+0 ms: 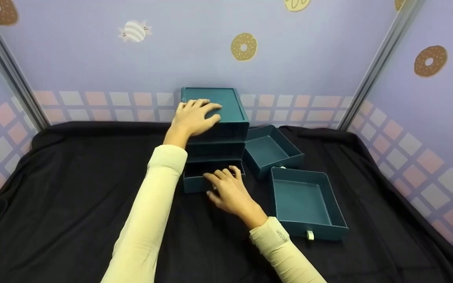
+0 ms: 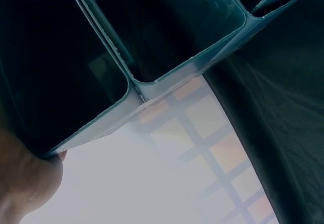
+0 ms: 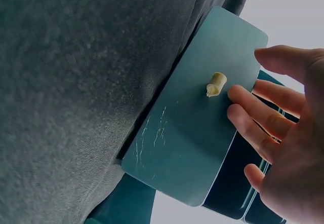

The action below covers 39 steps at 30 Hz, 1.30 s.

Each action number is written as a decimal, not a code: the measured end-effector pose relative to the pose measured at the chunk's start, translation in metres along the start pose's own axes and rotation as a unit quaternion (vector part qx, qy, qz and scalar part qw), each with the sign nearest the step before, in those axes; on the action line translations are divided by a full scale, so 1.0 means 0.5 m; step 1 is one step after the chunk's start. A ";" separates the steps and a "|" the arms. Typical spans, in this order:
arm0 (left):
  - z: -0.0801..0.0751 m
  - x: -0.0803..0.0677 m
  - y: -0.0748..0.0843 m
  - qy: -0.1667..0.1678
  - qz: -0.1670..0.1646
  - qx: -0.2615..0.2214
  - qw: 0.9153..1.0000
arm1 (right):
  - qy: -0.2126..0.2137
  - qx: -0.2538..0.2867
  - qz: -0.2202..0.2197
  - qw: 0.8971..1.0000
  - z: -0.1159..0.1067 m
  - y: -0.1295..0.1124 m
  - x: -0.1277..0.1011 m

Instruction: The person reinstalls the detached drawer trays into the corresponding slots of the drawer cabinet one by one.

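A teal drawer cabinet (image 1: pixel 214 118) is placed at the back middle of the table (image 1: pixel 73 188), which is covered with a black cloth. The left hand (image 1: pixel 193 117) is laid flat on the top of the cabinet, with the fingers straight and a little spread. The bottom drawer (image 1: pixel 199 179) is partly pulled out. The right hand (image 1: pixel 228 190) is held at its front panel, the fingers relaxed and slightly apart, just beside the small cream knob (image 3: pixel 216 84); it cannot be told if the knob is touched. Two removed drawers are seen to the right of the cabinet: one drawer (image 1: pixel 271 149) close to it, and another drawer (image 1: pixel 307 202) nearer to the person.
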<state>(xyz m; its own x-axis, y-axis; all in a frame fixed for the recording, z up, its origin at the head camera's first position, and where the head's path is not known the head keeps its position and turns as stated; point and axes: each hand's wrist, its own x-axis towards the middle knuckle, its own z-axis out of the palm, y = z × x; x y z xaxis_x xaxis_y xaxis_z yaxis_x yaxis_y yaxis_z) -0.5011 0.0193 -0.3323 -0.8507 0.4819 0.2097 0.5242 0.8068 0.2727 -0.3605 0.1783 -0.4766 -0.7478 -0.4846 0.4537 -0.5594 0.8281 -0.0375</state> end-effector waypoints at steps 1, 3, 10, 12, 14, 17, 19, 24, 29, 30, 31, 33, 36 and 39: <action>0.001 -0.001 -0.001 -0.001 -0.001 0.001 1.000 | -0.006 0.001 0.000 1.000 0.001 0.000 -0.001; 0.002 -0.002 -0.002 -0.003 -0.002 0.002 1.000 | -0.020 0.006 0.002 1.000 0.003 0.000 -0.004; 0.002 0.000 0.001 -0.005 0.000 0.003 1.000 | -0.038 0.010 0.007 0.999 0.003 0.003 -0.007; 0.001 0.001 0.002 -0.006 0.001 0.004 1.000 | -0.041 0.013 0.008 0.999 0.001 0.004 -0.007; 0.000 0.002 0.003 -0.007 0.001 0.004 1.000 | -0.045 0.018 0.011 0.999 -0.001 0.006 -0.007; 0.000 0.003 0.003 -0.006 0.002 0.004 1.000 | -0.049 0.024 0.017 0.998 -0.002 0.008 -0.007; 0.000 0.003 0.003 -0.005 0.002 0.004 1.000 | -0.048 0.024 0.021 0.998 -0.004 0.009 -0.007; -0.002 0.002 0.001 -0.010 0.000 0.004 1.000 | -0.067 0.030 0.040 0.997 -0.007 0.010 -0.005; -0.009 0.001 -0.001 -0.017 -0.002 0.003 1.000 | -0.096 0.033 0.057 0.993 -0.006 0.011 -0.001; -0.009 0.001 -0.002 -0.017 -0.003 0.002 1.000 | -0.099 0.032 0.059 0.993 -0.006 0.011 -0.001; -0.010 0.001 -0.003 -0.018 -0.003 0.002 1.000 | -0.101 0.031 0.061 0.993 -0.005 0.012 -0.001; -0.011 0.001 -0.004 -0.019 -0.004 0.001 1.000 | -0.104 0.031 0.064 0.992 -0.004 0.013 -0.001; -0.010 0.002 -0.004 -0.020 0.000 0.000 1.000 | -0.113 0.037 0.075 0.990 -0.001 0.016 -0.003; -0.010 0.002 -0.001 -0.022 0.002 0.001 1.000 | -0.122 0.047 0.084 0.988 0.001 0.020 -0.005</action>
<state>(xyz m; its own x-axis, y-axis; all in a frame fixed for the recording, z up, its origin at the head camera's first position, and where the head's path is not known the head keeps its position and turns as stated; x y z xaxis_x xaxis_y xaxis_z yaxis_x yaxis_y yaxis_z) -0.5022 0.0177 -0.3277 -0.8499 0.4992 0.1687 0.5270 0.8060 0.2695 -0.3645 0.1876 -0.4786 -0.8908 -0.4048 0.2066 -0.4415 0.8785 -0.1826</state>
